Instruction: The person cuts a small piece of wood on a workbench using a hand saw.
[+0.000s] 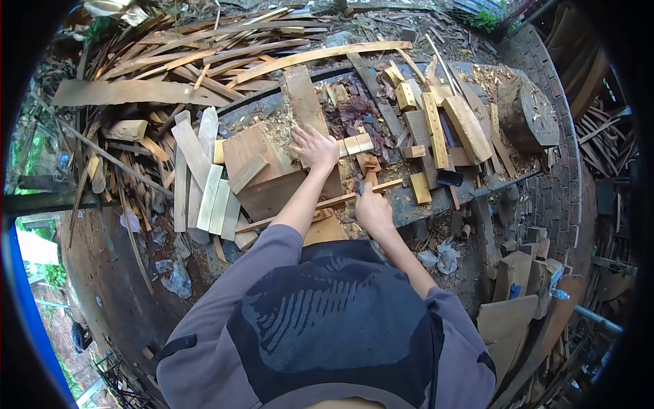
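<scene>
Left hand [317,148] spread, a person leans over a bench [403,213] strewn with shavings, pale wood blocks [355,144] just beside that palm. The right hand [373,208], grip curled closed, sits near a small wooden piece [370,164]; its exact hold is unclear.

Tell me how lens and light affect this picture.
Head view: fisheye bowing, plain in the curved brick strip at right; black corners; a washed-out patch at the left edge; diffuse daylight, with left hand and right hand both readable.

Heaped wood strips [259,49], crumpled plastic [447,259]
</scene>
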The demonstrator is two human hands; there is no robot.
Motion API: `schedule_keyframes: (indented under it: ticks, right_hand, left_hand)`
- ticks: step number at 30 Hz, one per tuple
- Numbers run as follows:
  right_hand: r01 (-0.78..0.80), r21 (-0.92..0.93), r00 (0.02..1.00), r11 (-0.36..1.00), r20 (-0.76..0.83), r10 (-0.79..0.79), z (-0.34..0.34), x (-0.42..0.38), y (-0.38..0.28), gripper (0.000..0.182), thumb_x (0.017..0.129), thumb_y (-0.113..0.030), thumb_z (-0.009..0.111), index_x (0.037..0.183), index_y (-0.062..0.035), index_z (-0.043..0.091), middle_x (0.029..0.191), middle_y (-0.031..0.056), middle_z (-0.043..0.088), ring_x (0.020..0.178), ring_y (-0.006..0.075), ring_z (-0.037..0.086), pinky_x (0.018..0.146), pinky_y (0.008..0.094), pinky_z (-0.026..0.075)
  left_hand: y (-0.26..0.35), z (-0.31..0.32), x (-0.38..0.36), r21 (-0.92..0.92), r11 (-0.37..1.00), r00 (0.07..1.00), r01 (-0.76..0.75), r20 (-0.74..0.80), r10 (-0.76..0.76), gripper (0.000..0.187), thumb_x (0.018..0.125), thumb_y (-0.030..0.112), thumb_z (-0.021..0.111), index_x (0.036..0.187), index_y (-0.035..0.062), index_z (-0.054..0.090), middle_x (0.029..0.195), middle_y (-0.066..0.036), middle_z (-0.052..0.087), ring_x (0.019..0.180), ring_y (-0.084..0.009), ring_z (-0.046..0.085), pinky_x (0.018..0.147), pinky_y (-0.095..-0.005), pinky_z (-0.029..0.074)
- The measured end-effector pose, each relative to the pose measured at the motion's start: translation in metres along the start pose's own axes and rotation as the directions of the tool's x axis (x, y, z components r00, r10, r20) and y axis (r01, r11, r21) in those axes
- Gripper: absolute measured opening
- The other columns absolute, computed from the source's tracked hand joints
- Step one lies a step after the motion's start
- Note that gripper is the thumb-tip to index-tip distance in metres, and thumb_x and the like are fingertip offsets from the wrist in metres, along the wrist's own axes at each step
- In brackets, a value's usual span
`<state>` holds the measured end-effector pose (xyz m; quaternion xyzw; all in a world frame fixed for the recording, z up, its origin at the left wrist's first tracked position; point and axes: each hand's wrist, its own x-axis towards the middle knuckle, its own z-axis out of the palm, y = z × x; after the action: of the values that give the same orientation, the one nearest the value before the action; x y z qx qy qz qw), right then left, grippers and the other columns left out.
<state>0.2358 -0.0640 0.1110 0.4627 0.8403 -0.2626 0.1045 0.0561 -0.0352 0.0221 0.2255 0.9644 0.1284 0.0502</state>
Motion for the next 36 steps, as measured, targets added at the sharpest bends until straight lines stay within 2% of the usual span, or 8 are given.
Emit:
schedule_keyframes:
  ticks: [10,14,19,21,24,26,28,36]
  right_hand:
    - [0.022,0.085,1.000,0.996,0.020,-0.024,0.016,0.008,0.012,0.026,0.091,-0.023,0.049,0.101,0.0006,0.044,0.079,0.0293,0.064,0.078,0.0462,0.064,0.069,0.0536,0.052]
    - [0.027,0.070,0.999,0.997,0.030,-0.029,0.009,0.023,0.013,0.023,0.088,-0.018,0.049,0.101,0.0013,0.047,0.083,0.0292,0.064,0.080,0.0449,0.065,0.071,0.0523,0.052]
    - [0.062,0.027,0.998,0.998,0.024,-0.063,-0.009,0.058,0.013,0.024,0.085,-0.017,0.050,0.101,-0.0007,0.054,0.092,0.0285,0.064,0.087,0.0419,0.065,0.076,0.0496,0.053]
    - [0.082,0.022,0.995,0.996,0.059,-0.083,0.000,0.081,0.013,0.031,0.088,-0.027,0.053,0.103,-0.0003,0.055,0.095,0.0271,0.064,0.091,0.0427,0.063,0.081,0.0510,0.051]
    - [0.026,0.029,0.999,0.999,-0.028,-0.025,0.019,0.088,0.005,0.030,0.087,-0.027,0.054,0.102,-0.0003,0.055,0.093,0.0282,0.064,0.090,0.0431,0.063,0.081,0.0512,0.051]
    - [0.072,0.043,0.996,0.996,-0.053,-0.070,0.016,0.087,0.011,0.028,0.087,-0.024,0.053,0.102,-0.0007,0.054,0.089,0.0280,0.065,0.087,0.0429,0.064,0.078,0.0513,0.051]
    - [0.103,0.028,0.991,0.994,-0.091,-0.100,0.016,0.077,0.008,0.024,0.085,-0.019,0.052,0.100,-0.0013,0.054,0.086,0.0255,0.066,0.083,0.0421,0.065,0.073,0.0513,0.053]
    - [0.014,-0.002,1.000,1.000,0.014,-0.014,-0.020,0.013,0.012,0.030,0.089,-0.029,0.053,0.104,-0.0029,0.054,0.087,0.0261,0.065,0.085,0.0431,0.065,0.076,0.0515,0.051]
  left_hand:
    - [-0.001,0.002,0.005,0.030,0.994,0.994,-0.106,-0.003,0.106,0.064,0.080,0.028,0.048,0.133,-0.0057,0.040,0.148,-0.028,0.025,0.137,-0.0390,0.027,0.107,-0.0588,0.023]
    - [-0.001,0.008,0.008,-0.005,0.997,0.995,-0.080,-0.054,0.079,0.065,0.081,0.027,0.047,0.137,-0.0034,0.037,0.149,-0.026,0.025,0.137,-0.0386,0.028,0.108,-0.0584,0.022]
    - [-0.004,0.001,0.014,-0.008,0.986,0.986,-0.168,0.013,0.168,0.080,0.081,0.027,0.047,0.149,0.0024,0.013,0.155,-0.018,0.012,0.141,-0.0383,0.018,0.110,-0.0617,0.013]
    - [-0.004,0.001,0.013,0.005,0.993,0.993,-0.118,-0.029,0.118,0.079,0.081,0.027,0.047,0.148,0.0021,0.014,0.155,-0.019,0.012,0.141,-0.0378,0.018,0.110,-0.0621,0.013]
    - [0.000,0.004,0.013,-0.024,0.998,0.997,-0.059,-0.058,0.058,0.079,0.080,0.027,0.048,0.148,0.0013,0.015,0.153,-0.024,0.012,0.140,-0.0403,0.020,0.109,-0.0628,0.014]
    - [0.000,0.003,0.014,-0.038,0.999,0.999,-0.012,-0.037,0.011,0.080,0.080,0.027,0.049,0.148,0.0009,0.016,0.152,-0.027,0.012,0.139,-0.0413,0.021,0.109,-0.0629,0.014]
    - [0.001,0.002,0.015,-0.008,1.000,0.999,-0.011,-0.043,0.011,0.080,0.079,0.028,0.049,0.147,0.0000,0.017,0.151,-0.029,0.013,0.138,-0.0446,0.021,0.108,-0.0635,0.014]
    - [-0.001,0.010,0.017,-0.038,0.996,0.995,-0.080,-0.061,0.077,0.078,0.079,0.027,0.048,0.145,-0.0037,0.020,0.150,-0.032,0.011,0.138,-0.0464,0.017,0.108,-0.0632,0.013]
